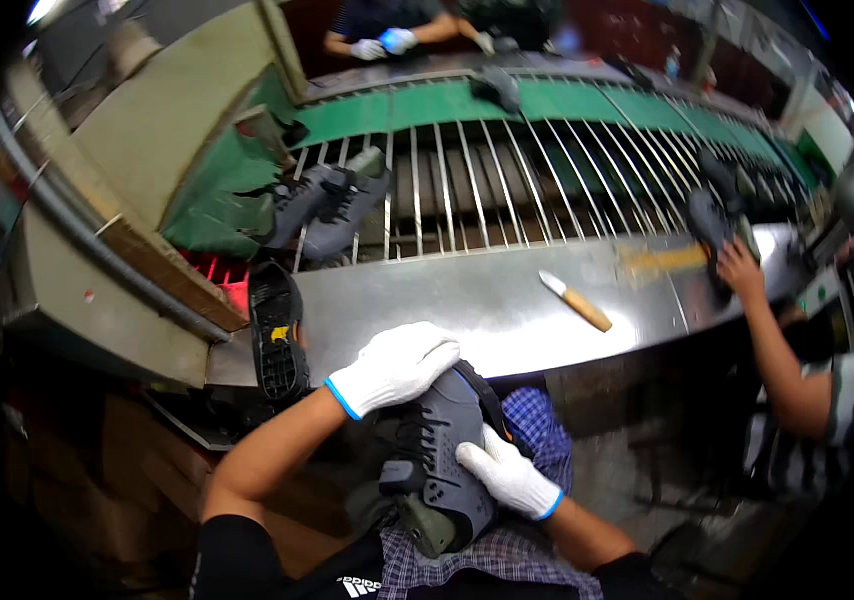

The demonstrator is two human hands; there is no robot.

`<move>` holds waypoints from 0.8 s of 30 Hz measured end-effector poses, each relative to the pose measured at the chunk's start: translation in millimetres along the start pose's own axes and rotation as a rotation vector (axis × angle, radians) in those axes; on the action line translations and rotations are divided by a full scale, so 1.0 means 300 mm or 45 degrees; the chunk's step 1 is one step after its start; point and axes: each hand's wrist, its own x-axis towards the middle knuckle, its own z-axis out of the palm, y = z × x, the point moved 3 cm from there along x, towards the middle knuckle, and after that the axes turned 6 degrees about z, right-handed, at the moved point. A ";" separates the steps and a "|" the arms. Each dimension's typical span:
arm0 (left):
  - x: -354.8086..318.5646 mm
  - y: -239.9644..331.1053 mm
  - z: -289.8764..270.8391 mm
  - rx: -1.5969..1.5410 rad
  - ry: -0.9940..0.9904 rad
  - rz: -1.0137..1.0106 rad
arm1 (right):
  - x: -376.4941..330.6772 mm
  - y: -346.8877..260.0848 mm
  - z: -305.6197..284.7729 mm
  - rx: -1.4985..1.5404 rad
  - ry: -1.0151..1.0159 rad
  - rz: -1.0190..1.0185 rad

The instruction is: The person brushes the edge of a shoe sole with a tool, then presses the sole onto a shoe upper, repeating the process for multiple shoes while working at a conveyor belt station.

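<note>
A dark grey lace-up shoe (437,450) is held close in front of my body, its toe pointing away from me and its olive heel end toward me. My left hand (397,367), in a white knitted glove with a blue cuff, is closed over the toe. My right hand (509,474), gloved the same way, grips the side of the shoe near the heel, its thumb on the upper. A black sole (487,402) runs along the shoe's right edge; my right hand's fingertips are hidden behind it. Past the hands, a wooden-handled knife (579,304) lies on the metal bench.
A separate black sole (275,330) stands at the bench's left end. Grey shoes (342,212) rest on the metal bars (457,185) beyond. At right, a co-worker's hand (740,268) touches another shoe (710,220). Gloved people work across the green belt (407,106).
</note>
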 end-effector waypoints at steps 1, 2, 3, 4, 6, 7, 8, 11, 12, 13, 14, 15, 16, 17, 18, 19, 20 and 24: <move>-0.030 -0.002 0.043 0.065 0.028 0.015 | -0.042 -0.036 -0.017 -0.225 0.005 0.127; -0.049 -0.005 0.075 0.134 0.059 0.043 | -0.096 -0.086 -0.041 -0.404 -0.043 0.161; -0.049 -0.013 0.083 0.209 0.110 0.080 | -0.135 -0.112 -0.072 -0.596 -0.091 0.182; -0.031 -0.020 0.106 0.321 0.094 0.089 | -0.181 -0.084 -0.104 -0.562 -0.033 0.012; 0.002 -0.033 0.136 0.294 0.030 0.075 | -0.187 -0.086 -0.126 -0.670 0.174 -0.155; 0.014 -0.042 0.144 0.229 -0.005 0.039 | -0.170 -0.096 -0.142 -0.738 0.269 -0.238; 0.005 -0.058 0.153 0.325 0.084 0.203 | -0.140 -0.112 -0.156 -0.817 0.352 -0.337; 0.007 -0.052 0.137 -0.069 0.227 0.056 | -0.013 -0.084 -0.118 -0.771 0.524 -0.663; 0.003 -0.059 0.133 -0.068 0.322 0.164 | 0.045 -0.080 -0.108 -0.737 0.476 -0.704; -0.005 -0.066 0.135 -0.114 0.359 0.153 | 0.097 -0.084 -0.107 -0.776 0.577 -0.899; -0.007 -0.073 0.134 -0.153 0.404 0.149 | 0.124 -0.086 -0.107 -0.806 0.550 -0.873; -0.009 -0.078 0.131 -0.193 0.451 0.143 | 0.148 -0.087 -0.105 -0.838 0.522 -0.846; -0.006 -0.079 0.125 -0.206 0.460 0.155 | 0.166 -0.088 -0.118 -0.797 0.472 -0.770; 0.005 -0.066 0.115 -0.225 0.469 0.170 | 0.168 -0.099 -0.137 -0.761 0.425 -0.689; 0.005 -0.059 0.112 -0.245 0.477 0.186 | 0.175 -0.116 -0.151 -0.709 0.407 -0.635; -0.014 -0.065 0.120 -0.244 0.475 0.151 | 0.211 -0.095 -0.153 -0.629 0.396 -0.641; -0.025 -0.064 0.120 -0.243 0.483 0.132 | 0.232 -0.072 -0.153 -0.499 0.326 -0.528; -0.013 -0.076 0.117 -0.221 0.510 0.101 | 0.321 -0.063 -0.188 -0.312 0.052 -0.106</move>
